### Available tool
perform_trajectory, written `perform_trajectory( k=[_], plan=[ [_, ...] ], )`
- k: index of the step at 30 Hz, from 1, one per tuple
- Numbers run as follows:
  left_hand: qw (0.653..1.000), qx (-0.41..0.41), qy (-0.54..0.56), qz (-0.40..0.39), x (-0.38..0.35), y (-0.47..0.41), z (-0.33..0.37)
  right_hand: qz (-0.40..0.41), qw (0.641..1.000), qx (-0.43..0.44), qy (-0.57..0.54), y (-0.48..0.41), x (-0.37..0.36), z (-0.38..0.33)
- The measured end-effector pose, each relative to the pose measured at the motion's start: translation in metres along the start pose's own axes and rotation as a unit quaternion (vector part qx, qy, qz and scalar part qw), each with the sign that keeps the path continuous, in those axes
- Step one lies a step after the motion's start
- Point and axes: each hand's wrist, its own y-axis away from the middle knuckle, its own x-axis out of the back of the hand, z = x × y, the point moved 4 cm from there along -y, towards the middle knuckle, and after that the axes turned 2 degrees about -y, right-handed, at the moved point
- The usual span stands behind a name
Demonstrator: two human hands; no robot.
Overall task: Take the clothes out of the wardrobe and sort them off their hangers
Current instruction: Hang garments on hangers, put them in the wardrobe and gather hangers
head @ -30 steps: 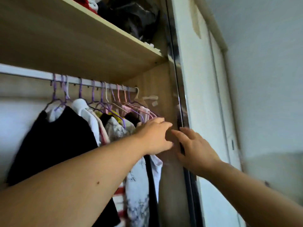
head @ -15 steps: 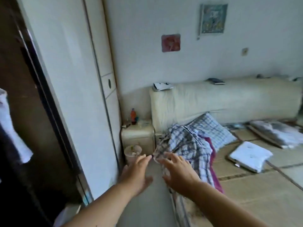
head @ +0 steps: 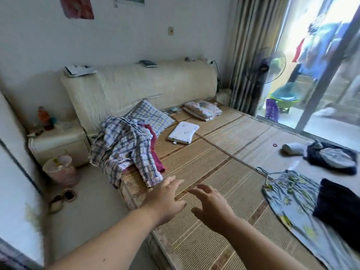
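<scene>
Both my hands reach out over the near corner of the bed's straw mat [head: 224, 152] and hold nothing. My left hand [head: 166, 199] and my right hand [head: 211, 205] have relaxed, spread fingers. A plaid shirt [head: 122, 147] lies crumpled over a magenta garment [head: 156, 154] at the bed's left edge, just beyond my left hand. To the right a light floral garment [head: 290, 199] lies flat on a wire hanger [head: 266, 175], with a dark navy garment [head: 339, 207] partly on top. Another dark pile [head: 331, 158] sits farther back right. The wardrobe is out of view.
A checked pillow [head: 152, 114], a white pad [head: 184, 132] and folded bedding [head: 203, 110] lie near the cream headboard [head: 140, 86]. A nightstand [head: 58, 143] and pink bin [head: 58, 168] stand left of the bed. A fan [head: 272, 68] and glass door [head: 321, 65] are at the right.
The view swung from the wardrobe rail rightward to the bed. Both hands left the hanging clothes and now hover empty over the mat.
</scene>
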Motion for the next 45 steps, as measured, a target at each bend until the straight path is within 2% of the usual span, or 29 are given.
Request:
perform_trajectory(
  k=[6,9,14,22,26,31,35,38,45],
  plan=[
    [0.996,-0.066,-0.016,-0.054,-0.041,0.060,0.059,0.034,0.992,-0.119,-0.012,0.125,-0.003,0.033],
    [0.993,-0.094,-0.003,-0.071,-0.060,0.090,0.096,0.025,0.988,-0.151,-0.002,0.181,0.002,0.050],
    [0.983,-0.166,0.000,-0.085,-0.088,0.127,0.177,0.068,0.977,-0.204,0.004,0.265,0.040,0.090],
    [0.959,-0.266,0.009,-0.092,-0.171,0.164,0.371,0.135,0.952,-0.272,-0.027,0.432,0.105,0.213],
    [0.948,-0.292,0.051,-0.119,-0.244,0.199,0.495,0.124,0.954,-0.271,-0.033,0.541,0.147,0.299],
    [0.935,-0.328,0.034,-0.131,-0.294,0.221,0.612,0.109,0.939,-0.325,0.041,0.641,0.202,0.387],
    [0.935,-0.334,0.022,-0.118,-0.310,0.202,0.666,0.088,0.930,-0.356,0.029,0.669,0.224,0.446],
    [0.936,-0.329,-0.006,-0.123,-0.321,0.182,0.679,0.082,0.927,-0.365,0.012,0.667,0.227,0.476],
    [0.958,-0.251,0.048,-0.129,-0.351,0.079,0.705,0.034,0.943,-0.331,-0.006,0.590,0.234,0.568]
  ],
)
